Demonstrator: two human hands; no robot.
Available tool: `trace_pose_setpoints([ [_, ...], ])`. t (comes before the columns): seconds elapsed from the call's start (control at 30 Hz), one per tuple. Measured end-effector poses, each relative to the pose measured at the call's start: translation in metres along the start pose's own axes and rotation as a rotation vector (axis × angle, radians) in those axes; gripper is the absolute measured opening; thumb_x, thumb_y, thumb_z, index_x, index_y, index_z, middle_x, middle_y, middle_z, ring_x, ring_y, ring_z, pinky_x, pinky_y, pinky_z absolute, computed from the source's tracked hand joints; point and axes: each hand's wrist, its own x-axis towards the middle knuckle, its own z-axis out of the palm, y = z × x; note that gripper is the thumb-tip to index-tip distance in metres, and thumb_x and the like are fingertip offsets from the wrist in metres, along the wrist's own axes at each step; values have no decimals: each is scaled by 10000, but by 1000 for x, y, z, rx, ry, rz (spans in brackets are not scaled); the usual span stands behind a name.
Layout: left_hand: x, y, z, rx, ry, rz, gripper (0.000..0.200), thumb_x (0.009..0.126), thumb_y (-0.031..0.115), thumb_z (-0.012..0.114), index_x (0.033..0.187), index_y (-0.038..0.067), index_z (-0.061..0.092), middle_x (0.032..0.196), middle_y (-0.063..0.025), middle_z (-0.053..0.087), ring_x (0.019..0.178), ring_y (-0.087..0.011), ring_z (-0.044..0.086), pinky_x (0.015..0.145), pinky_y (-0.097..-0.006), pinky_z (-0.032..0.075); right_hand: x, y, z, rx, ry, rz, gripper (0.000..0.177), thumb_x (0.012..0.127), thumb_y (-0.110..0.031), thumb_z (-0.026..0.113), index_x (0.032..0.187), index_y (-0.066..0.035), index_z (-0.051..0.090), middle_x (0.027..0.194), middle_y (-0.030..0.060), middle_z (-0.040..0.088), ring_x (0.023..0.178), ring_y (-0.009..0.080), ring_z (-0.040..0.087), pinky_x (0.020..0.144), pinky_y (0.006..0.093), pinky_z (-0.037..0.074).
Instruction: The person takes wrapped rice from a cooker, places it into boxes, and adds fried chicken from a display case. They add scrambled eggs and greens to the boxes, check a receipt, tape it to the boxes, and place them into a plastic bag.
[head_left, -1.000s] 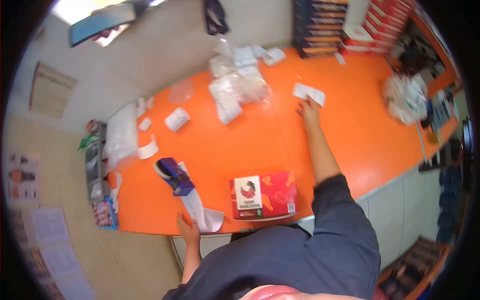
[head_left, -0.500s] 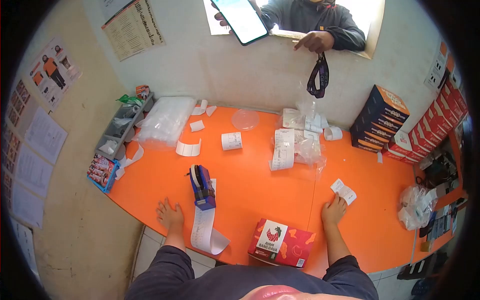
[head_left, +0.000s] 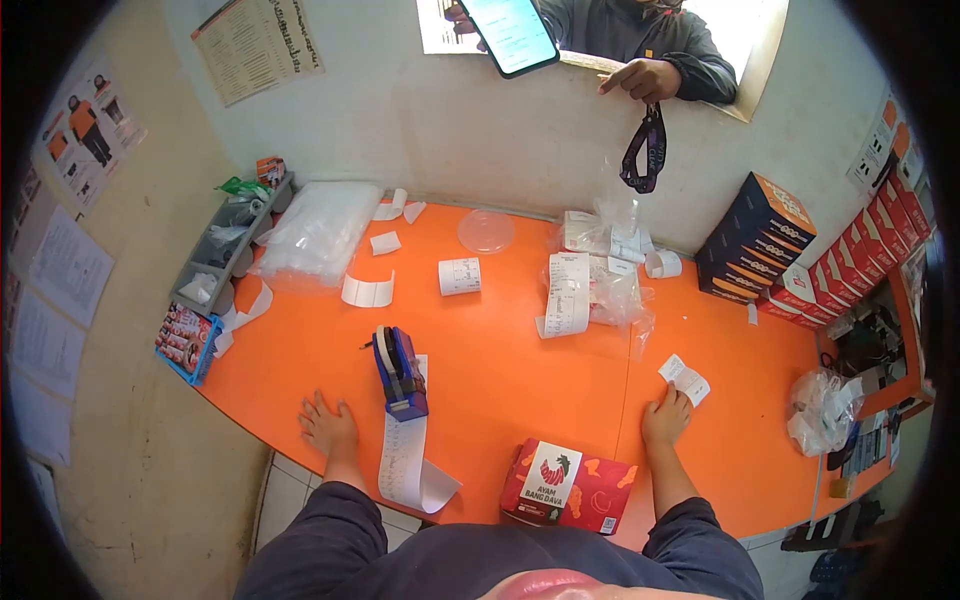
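My left hand (head_left: 329,428) lies flat on the orange table with its fingers spread and nothing in it. Just right of it stands a blue tape dispenser (head_left: 401,375), on top of a long receipt strip (head_left: 403,465) that curls at its near end. My right hand (head_left: 667,418) rests on the table with its fingers stretched out. Its fingertips touch the lower edge of a small curled receipt (head_left: 688,382). Between my arms, near the table's front edge, sits a red printed food box (head_left: 570,487).
Beyond the window ledge a person holds up a phone (head_left: 510,35); a lanyard (head_left: 645,150) hangs from their other hand. Bagged items with a receipt (head_left: 568,295) lie mid-table. Stacked dark boxes (head_left: 755,240), plastic bags (head_left: 320,235) and a grey organizer (head_left: 235,245) line the edges.
The view has shifted slightly. The phone at the window sits a little further right and its screen content is now visible. Both my hands stay in place on the table.
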Motion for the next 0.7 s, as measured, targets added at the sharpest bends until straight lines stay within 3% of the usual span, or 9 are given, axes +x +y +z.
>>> trace_pose_setpoints([
  [0.7, 0, 0, 1, -18, 24, 12, 589, 867, 469, 394, 1391, 245, 244, 1477, -50, 145, 1344, -297, 143, 1047, -515, 154, 1, -3, -4, 18, -7, 1, 536, 744, -186, 514, 1264, -88, 427, 1180, 133, 434, 1153, 303, 376, 928, 452, 329],
])
